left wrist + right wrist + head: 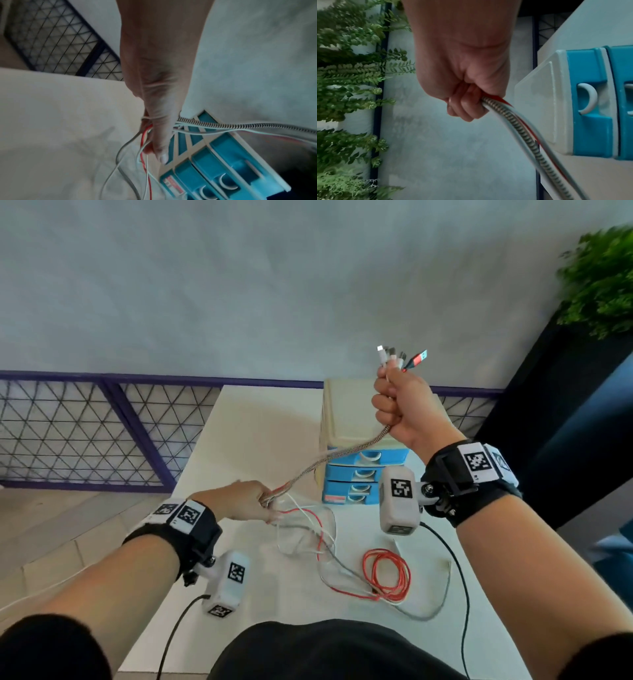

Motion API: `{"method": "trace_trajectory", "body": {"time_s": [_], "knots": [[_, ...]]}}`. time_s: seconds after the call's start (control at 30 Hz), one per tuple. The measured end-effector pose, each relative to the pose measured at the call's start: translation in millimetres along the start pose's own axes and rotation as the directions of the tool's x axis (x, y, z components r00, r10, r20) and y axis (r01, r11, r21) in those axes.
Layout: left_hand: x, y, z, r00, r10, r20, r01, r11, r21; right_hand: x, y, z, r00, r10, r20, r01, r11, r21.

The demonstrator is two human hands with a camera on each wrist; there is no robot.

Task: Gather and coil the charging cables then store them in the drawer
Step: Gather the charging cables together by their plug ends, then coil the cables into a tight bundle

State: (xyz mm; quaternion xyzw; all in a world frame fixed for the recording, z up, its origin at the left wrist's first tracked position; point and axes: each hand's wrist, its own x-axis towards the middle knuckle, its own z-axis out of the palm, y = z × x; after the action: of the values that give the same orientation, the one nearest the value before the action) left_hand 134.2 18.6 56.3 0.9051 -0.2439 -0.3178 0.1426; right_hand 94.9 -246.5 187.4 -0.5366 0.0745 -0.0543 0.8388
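White tabletop, drawers centre, plant upper right. Right hand clenches cables; left hand grips them lower.

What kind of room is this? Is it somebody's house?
Probably an office or a studio, not surely a house: a plain white table, a small blue drawer unit, a purple mesh railing and a plant wall.
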Motion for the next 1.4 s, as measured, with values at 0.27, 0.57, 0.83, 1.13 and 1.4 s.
{"method": "trace_trajectory", "body": {"time_s": [0.27, 0.57, 0.83, 1.13, 1.4], "knots": [[27.7, -5.1, -51.1, 0.912, -0.094, -0.398, 0.142, 0.985, 0.093, -18.0, 9.5, -1.0, 0.967, 0.221, 0.124, -0.154, 0.901, -0.406], [19.4, 36.9, -90.0, 0.569, 0.208, -0.796, -0.256, 0.964, 0.068, -21.1, -1.4, -10.7, 0.969, 0.204, 0.140, -0.150, 0.934, -0.324], [35.0, 22.7, -43.6, 0.958, 0.257, -0.127, -0.252, 0.966, 0.057, -23.5, 22.3, -10.8, 0.953, 0.275, 0.131, -0.254, 0.955, -0.153], [-14.5, 123.5, -14.9, 0.722, 0.574, -0.387, -0.563, 0.812, 0.153, -18.4, 28.8, 21.0, 0.988, 0.065, 0.138, -0.073, 0.996, 0.051], [-3.2, 81.8, -38.7, 0.848, 0.435, -0.302, -0.470, 0.881, -0.052, -11.9, 25.9, 7.4, 0.987, 0.061, 0.150, -0.090, 0.976, 0.197]]}}
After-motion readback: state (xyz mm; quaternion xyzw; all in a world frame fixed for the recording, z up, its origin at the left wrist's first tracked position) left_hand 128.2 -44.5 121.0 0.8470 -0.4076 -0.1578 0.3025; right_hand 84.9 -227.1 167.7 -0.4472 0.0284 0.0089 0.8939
